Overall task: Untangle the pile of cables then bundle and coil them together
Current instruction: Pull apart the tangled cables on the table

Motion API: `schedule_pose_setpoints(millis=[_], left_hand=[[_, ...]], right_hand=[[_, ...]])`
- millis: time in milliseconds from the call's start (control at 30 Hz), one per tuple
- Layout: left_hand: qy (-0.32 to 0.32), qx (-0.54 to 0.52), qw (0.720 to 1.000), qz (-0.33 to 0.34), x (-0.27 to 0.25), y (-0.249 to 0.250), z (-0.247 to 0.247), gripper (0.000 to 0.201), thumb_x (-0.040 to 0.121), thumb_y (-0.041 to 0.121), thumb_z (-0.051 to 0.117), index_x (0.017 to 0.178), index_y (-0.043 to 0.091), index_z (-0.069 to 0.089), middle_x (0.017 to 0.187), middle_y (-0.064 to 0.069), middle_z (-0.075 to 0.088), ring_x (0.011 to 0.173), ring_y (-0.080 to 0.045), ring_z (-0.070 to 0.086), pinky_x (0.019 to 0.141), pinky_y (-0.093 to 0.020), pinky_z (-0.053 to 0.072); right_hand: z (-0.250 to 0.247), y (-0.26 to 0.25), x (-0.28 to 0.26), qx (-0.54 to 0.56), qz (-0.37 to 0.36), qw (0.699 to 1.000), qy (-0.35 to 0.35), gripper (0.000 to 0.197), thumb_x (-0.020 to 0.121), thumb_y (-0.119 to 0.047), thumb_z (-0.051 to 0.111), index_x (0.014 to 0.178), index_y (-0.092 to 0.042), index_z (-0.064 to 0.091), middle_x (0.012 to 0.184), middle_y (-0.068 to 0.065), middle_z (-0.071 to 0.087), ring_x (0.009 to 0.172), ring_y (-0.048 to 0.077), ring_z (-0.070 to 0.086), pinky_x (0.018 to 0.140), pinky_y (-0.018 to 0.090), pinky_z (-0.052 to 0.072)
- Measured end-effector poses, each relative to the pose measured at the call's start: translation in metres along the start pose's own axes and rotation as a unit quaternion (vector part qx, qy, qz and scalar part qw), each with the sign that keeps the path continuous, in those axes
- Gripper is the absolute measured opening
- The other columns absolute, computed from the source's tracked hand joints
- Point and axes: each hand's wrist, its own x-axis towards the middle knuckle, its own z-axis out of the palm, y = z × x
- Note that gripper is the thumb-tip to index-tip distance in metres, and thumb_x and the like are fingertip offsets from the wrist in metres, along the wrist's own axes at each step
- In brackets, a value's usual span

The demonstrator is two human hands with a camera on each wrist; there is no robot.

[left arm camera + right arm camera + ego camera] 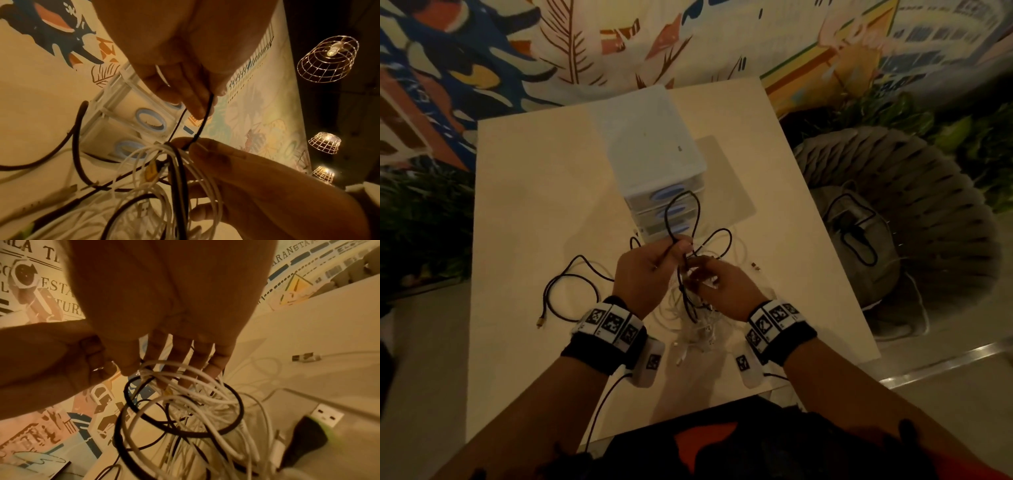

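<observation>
Above the middle of the white table [524, 192] both hands work on a tangle of white cables [697, 329] mixed with a thin black cable [683, 212]. My left hand [674, 250] pinches the black cable, whose loops stand up in front of the drawers. In the left wrist view the left hand [197, 104] pinches a narrow black loop [202, 123]. My right hand [698, 274] grips the knot of the tangle just below. The right wrist view shows the right hand [156, 374] with fingers curled through the white strands [205, 395]. Another length of black cable [571, 284] trails left on the table.
A small white drawer unit [654, 154] with blue handles stands right behind the hands. A loose USB plug [304, 357] and a black and green plug [308, 436] lie on the table at the right. A wicker chair [914, 192] holding a bag stands beside the table's right edge.
</observation>
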Motion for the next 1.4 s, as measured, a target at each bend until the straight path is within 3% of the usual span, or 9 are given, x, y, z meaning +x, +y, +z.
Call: schedule_pose_setpoints(millis=[167, 267, 400, 567, 667, 800, 1033, 1267, 1400], left_hand=[[0.013, -0.115, 0.993, 0.011, -0.004, 0.001, -0.01, 0.023, 0.102, 0.026, 0.057, 0.101, 0.015, 0.076, 0.093, 0.007, 0.077, 0.088, -0.007, 0.072, 0.077, -0.021, 0.054], [-0.058, -0.2, 0.978, -0.03, -0.006, -0.005, -0.014, 0.022, 0.097, 0.028, 0.065, 0.114, 0.014, 0.071, 0.104, 0.008, 0.076, 0.099, -0.009, 0.071, 0.08, -0.023, 0.054], [-0.193, -0.011, 0.98, 0.044, -0.011, -0.019, -0.001, 0.042, 0.088, 0.051, 0.07, 0.126, 0.042, 0.057, 0.11, 0.037, 0.059, 0.103, 0.017, 0.054, 0.085, -0.015, 0.045], [-0.176, 0.151, 0.971, 0.065, -0.009, -0.038, 0.013, 0.048, 0.085, 0.049, 0.065, 0.13, 0.031, 0.059, 0.108, 0.008, 0.065, 0.098, -0.016, 0.057, 0.086, -0.031, 0.045], [-0.177, 0.171, 0.967, 0.066, -0.009, -0.039, 0.011, 0.021, 0.081, 0.036, 0.07, 0.099, 0.029, 0.061, 0.09, 0.008, 0.063, 0.086, -0.019, 0.055, 0.078, -0.038, 0.049], [-0.205, 0.237, 0.948, 0.064, -0.016, -0.044, 0.003, 0.028, 0.076, 0.064, 0.052, 0.09, 0.04, 0.054, 0.091, 0.016, 0.058, 0.091, -0.016, 0.051, 0.08, -0.038, 0.043], [-0.126, 0.212, 0.962, 0.117, -0.009, -0.019, 0.016, 0.048, 0.091, 0.063, 0.051, 0.128, 0.034, 0.057, 0.122, 0.008, 0.06, 0.112, -0.018, 0.054, 0.092, -0.04, 0.045], [-0.163, 0.228, 0.949, 0.144, -0.006, -0.009, 0.031, 0.05, 0.097, 0.057, 0.031, 0.098, 0.026, 0.07, 0.068, 0.002, 0.064, 0.065, -0.023, 0.058, 0.061, -0.031, 0.032], [-0.199, 0.196, 0.951, 0.133, -0.01, -0.012, 0.025, 0.041, 0.098, 0.057, 0.037, 0.107, 0.034, 0.071, 0.082, 0.01, 0.071, 0.072, -0.012, 0.062, 0.061, -0.028, 0.042]], right_hand=[[-0.002, -0.004, 0.008, -0.016, -0.012, 0.999, 0.039, 0.018, 0.098, -0.044, 0.059, 0.114, -0.038, 0.063, 0.096, -0.011, 0.065, 0.084, 0.006, 0.063, 0.079, 0.032, 0.055], [-0.012, -0.004, 0.011, -0.071, -0.072, 0.993, 0.059, 0.02, 0.095, -0.041, 0.063, 0.11, -0.03, 0.07, 0.087, -0.007, 0.057, 0.082, 0.015, 0.059, 0.08, 0.037, 0.051], [-0.016, -0.005, 0.007, -0.02, -0.118, 0.988, 0.096, 0.024, 0.093, -0.037, 0.064, 0.109, -0.021, 0.074, 0.095, -0.002, 0.063, 0.089, 0.019, 0.062, 0.083, 0.038, 0.052], [-0.007, 0.007, -0.002, -0.005, -0.045, 0.992, 0.118, 0.017, 0.101, -0.036, 0.055, 0.109, -0.03, 0.069, 0.104, -0.01, 0.071, 0.097, 0.013, 0.067, 0.088, 0.043, 0.054], [-0.01, 0.01, -0.009, 0.057, -0.002, 0.988, 0.144, 0.015, 0.105, -0.028, 0.048, 0.103, -0.033, 0.062, 0.097, -0.011, 0.074, 0.093, 0.01, 0.069, 0.089, 0.043, 0.055], [-0.02, 0.014, -0.013, 0.139, -0.001, 0.977, 0.159, 0.016, 0.107, -0.016, 0.046, 0.105, -0.021, 0.061, 0.099, -0.003, 0.076, 0.1, 0.016, 0.069, 0.097, 0.042, 0.052], [-0.024, -0.003, -0.019, 0.25, -0.019, 0.96, 0.127, 0.014, 0.1, -0.009, 0.058, 0.104, -0.013, 0.071, 0.102, 0.008, 0.077, 0.103, 0.023, 0.072, 0.099, 0.039, 0.054], [-0.022, -0.009, -0.023, 0.233, 0.001, 0.96, 0.157, 0.016, 0.102, -0.015, 0.057, 0.1, -0.017, 0.074, 0.092, -0.001, 0.077, 0.094, 0.014, 0.071, 0.086, 0.027, 0.053], [-0.024, 0.001, -0.023, 0.253, 0.043, 0.948, 0.188, 0.021, 0.107, -0.015, 0.042, 0.096, -0.013, 0.06, 0.085, 0.0, 0.074, 0.08, 0.016, 0.067, 0.072, 0.026, 0.05]])
